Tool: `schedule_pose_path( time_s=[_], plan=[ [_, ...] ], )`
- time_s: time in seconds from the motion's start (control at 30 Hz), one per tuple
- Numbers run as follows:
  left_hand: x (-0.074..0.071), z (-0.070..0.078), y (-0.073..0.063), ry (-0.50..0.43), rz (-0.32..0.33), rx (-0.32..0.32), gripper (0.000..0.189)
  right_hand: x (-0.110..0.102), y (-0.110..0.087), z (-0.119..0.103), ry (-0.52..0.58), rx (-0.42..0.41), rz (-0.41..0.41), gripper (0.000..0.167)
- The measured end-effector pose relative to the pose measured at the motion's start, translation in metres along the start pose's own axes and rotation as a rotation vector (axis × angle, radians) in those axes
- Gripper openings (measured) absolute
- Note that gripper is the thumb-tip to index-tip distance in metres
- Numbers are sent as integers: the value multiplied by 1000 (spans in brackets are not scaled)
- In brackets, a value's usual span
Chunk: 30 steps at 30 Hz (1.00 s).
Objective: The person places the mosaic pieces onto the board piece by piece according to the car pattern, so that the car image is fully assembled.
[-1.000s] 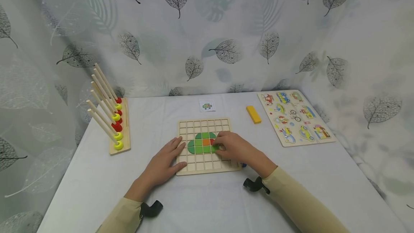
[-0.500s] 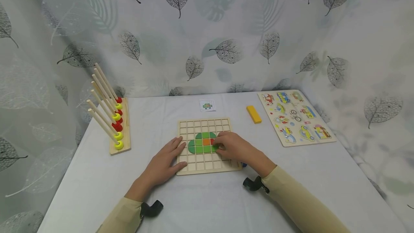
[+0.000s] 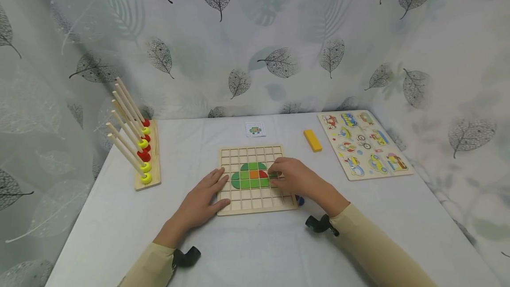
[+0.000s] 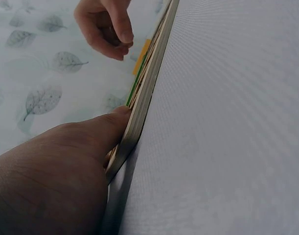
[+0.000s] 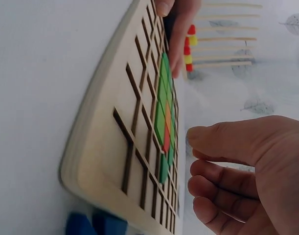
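Note:
A wooden grid board [image 3: 239,207] lies on the table, with green tiles [image 3: 249,184], an orange tile [image 3: 253,174] and a red tile [image 3: 262,174] in its squares. My left hand [image 3: 201,200] rests on the board's left edge, its thumb [image 4: 98,129] on the near corner in the left wrist view. Over the right part of the grid hovers my right hand [image 3: 300,180], fingers loosely bent. In the right wrist view its thumb [image 5: 220,139] and fingers show nothing between them. A patch of green shows beside its fingertips; the fingers partly cover it.
Blue pieces [image 3: 300,200] lie at the board's right edge. A picture card [image 3: 255,129] and a yellow block [image 3: 312,141] stand behind it. At left is a peg stand [image 3: 155,176] with red and yellow beads; at right, a picture puzzle board [image 3: 362,154].
My right hand has moved slightly right, off the tiles, uncovering the red tile and a green tile below it. The left hand has stayed still.

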<state>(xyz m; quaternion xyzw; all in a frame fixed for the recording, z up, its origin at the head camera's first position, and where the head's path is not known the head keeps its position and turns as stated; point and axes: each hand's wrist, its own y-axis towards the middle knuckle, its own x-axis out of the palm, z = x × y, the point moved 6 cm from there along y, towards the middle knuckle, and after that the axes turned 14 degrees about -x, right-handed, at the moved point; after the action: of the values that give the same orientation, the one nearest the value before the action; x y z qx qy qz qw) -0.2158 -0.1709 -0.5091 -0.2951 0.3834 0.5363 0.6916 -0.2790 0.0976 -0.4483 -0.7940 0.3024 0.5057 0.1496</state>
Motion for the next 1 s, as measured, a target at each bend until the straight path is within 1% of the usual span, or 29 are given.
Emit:
schedule_pose_path(
  time_s=[0.23, 0.47, 0.8, 1.0],
  plan=[
    [-1, 1, 0, -1, 5, -1, 79, -23, -17, 12, -38, 12, 44, 25],
    [-2, 1, 0, 3, 4, 1, 79, -45, -39, 23, -94, 62, 83, 29],
    [-1, 1, 0, 1, 3, 4, 79, -58, -68, 33, -112, 97, 138, 24],
    [-2, 2, 0, 0, 1, -3, 78, -55, -82, 40, -107, 157, 117, 22]
  ],
)
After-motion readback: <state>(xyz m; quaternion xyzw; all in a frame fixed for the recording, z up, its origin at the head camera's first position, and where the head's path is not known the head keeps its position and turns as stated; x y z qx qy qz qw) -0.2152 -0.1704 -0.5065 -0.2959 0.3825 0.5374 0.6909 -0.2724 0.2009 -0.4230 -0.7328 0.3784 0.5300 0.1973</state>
